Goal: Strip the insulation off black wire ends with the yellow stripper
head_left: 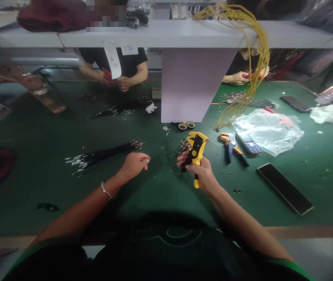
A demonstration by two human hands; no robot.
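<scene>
My right hand (pixel 203 171) is wrapped round the handles of a yellow and black wire stripper (pixel 197 148), its jaws pointing away from me. Behind the tool lies a heap of small copper-coloured pieces (pixel 184 146). To the left, the thumb and fingers of my left hand (pixel 135 163) are pressed together in a pinch above the table; whatever is between the fingertips is too small to make out. Just beyond that hand rests a bundle of black wires (pixel 105 155), with pale ends at the left and coppery ends at the right.
On the right are orange and blue pliers (pixel 231 147), a keypad phone (pixel 248 142), a dark smartphone (pixel 285 188) and a plastic bag (pixel 271 130). Yellow wires (pixel 257 58) hang from the shelf (pixel 154 35). Tape rolls (pixel 186 125) sit by the shelf's support (pixel 190 86). Co-workers' hands (pixel 122 82) show opposite.
</scene>
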